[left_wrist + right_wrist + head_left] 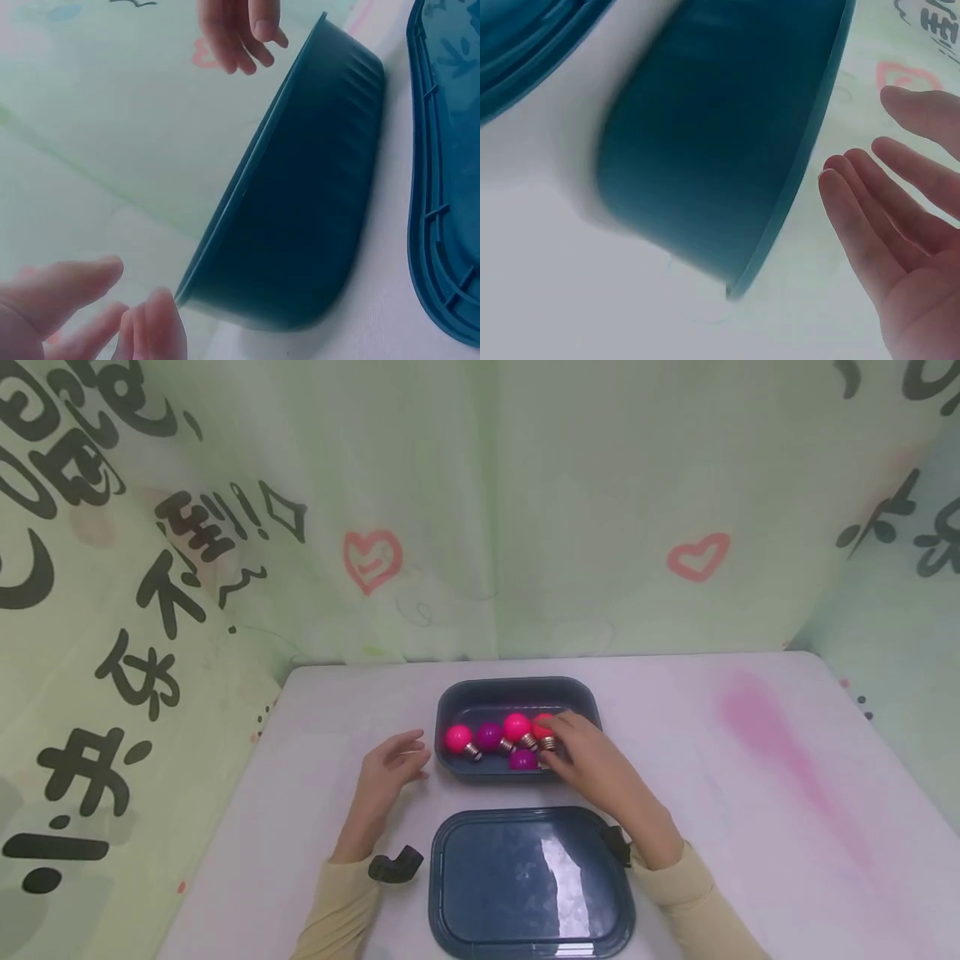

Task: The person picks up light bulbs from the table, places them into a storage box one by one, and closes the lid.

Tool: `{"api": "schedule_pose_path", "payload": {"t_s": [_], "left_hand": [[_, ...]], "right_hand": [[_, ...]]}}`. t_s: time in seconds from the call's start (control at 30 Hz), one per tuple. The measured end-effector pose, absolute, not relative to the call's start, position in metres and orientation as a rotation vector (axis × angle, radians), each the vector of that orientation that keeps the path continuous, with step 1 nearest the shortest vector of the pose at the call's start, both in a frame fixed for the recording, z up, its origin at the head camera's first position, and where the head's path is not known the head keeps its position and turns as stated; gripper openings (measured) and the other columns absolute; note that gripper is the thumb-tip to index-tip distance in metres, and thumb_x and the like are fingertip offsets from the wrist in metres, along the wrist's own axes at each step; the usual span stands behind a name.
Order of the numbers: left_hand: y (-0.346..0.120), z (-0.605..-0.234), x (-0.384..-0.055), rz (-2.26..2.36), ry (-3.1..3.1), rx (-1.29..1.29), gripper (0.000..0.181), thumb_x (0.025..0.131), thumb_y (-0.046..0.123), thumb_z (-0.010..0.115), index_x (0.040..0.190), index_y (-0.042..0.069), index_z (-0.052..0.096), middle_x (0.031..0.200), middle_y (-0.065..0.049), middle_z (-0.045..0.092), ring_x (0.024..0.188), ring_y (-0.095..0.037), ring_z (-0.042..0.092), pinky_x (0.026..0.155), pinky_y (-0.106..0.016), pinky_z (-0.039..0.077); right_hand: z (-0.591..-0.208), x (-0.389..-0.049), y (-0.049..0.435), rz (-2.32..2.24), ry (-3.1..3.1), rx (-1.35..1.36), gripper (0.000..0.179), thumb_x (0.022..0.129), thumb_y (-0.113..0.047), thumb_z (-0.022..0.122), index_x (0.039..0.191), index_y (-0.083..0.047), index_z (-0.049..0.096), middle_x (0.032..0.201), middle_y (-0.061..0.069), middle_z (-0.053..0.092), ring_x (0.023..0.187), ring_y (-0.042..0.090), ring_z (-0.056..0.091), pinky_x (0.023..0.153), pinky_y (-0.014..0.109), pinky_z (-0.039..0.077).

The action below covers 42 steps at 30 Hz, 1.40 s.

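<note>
A dark blue plastic box (487, 695) stands on the table with several small toy light bulbs inside. A pink bulb (458, 739) and a purple bulb (490, 737) lie toward its left; another pink bulb (517, 726), a red-pink bulb (541, 725) and a front purple bulb (522, 760) are farther right. My right hand (588, 760) is over the box's right end, overlapping the red-pink bulb in the head view; the right wrist view shows its fingers extended, holding nothing. My left hand (390, 768) is beside the left rim, fingers relaxed and nothing in them.
A dark blue lid (510, 885) lies flat in front of the box, between the forearms. The table (750, 827) has a pink stain on its right side. Behind it hangs a pale green curtain (570, 485) with hearts and black lettering.
</note>
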<state>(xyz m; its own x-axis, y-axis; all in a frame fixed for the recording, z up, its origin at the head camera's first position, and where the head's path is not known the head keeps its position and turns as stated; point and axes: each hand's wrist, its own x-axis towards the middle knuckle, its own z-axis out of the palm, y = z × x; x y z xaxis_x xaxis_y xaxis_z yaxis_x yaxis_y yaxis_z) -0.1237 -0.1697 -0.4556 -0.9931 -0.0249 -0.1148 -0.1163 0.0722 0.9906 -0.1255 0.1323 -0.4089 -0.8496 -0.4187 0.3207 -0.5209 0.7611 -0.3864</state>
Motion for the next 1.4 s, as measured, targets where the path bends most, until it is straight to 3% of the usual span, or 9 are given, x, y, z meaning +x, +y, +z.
{"api": "schedule_pose_path", "payload": {"t_s": [0.53,0.77,1.1,1.4], "left_hand": [[-0.178,-0.451,-0.097,1.949,2.291,-0.098,0.046,0.091,0.015,0.072,0.133,0.001,0.059,0.122,-0.022,0.063,0.1,-0.035,0.067,0.08,-0.029,0.058],[-0.179,-0.456,-0.084,1.932,2.254,-0.099,0.046,0.091,0.017,0.072,0.133,0.003,0.06,0.122,-0.02,0.064,0.085,-0.023,0.07,0.079,-0.03,0.059],[-0.178,-0.464,-0.069,1.907,2.202,-0.123,0.042,0.091,0.011,0.071,0.131,0.003,0.061,0.12,-0.02,0.066,0.089,-0.028,0.07,0.076,-0.031,0.059],[-0.176,-0.471,-0.059,1.827,2.188,-0.144,0.043,0.091,0.014,0.071,0.13,0.0,0.061,0.116,-0.019,0.066,0.091,-0.024,0.069,0.074,-0.033,0.06]], "right_hand": [[-0.409,-0.09,0.171,0.803,-2.855,0.59,0.044,0.083,-0.006,0.078,0.124,0.001,0.062,0.109,0.014,0.066,0.088,0.024,0.065,0.078,0.041,0.058],[-0.414,-0.079,0.185,0.904,-2.879,0.478,0.042,0.085,-0.007,0.076,0.123,0.002,0.062,0.111,0.014,0.065,0.088,0.026,0.067,0.078,0.043,0.058],[-0.424,-0.071,0.199,1.126,-2.967,0.445,0.042,0.087,-0.009,0.073,0.124,0.006,0.059,0.108,0.016,0.066,0.091,0.025,0.068,0.079,0.04,0.058],[-0.438,-0.06,0.212,1.202,-3.071,0.399,0.043,0.087,-0.017,0.075,0.122,0.003,0.061,0.101,0.008,0.07,0.088,0.021,0.068,0.075,0.035,0.056]]}}
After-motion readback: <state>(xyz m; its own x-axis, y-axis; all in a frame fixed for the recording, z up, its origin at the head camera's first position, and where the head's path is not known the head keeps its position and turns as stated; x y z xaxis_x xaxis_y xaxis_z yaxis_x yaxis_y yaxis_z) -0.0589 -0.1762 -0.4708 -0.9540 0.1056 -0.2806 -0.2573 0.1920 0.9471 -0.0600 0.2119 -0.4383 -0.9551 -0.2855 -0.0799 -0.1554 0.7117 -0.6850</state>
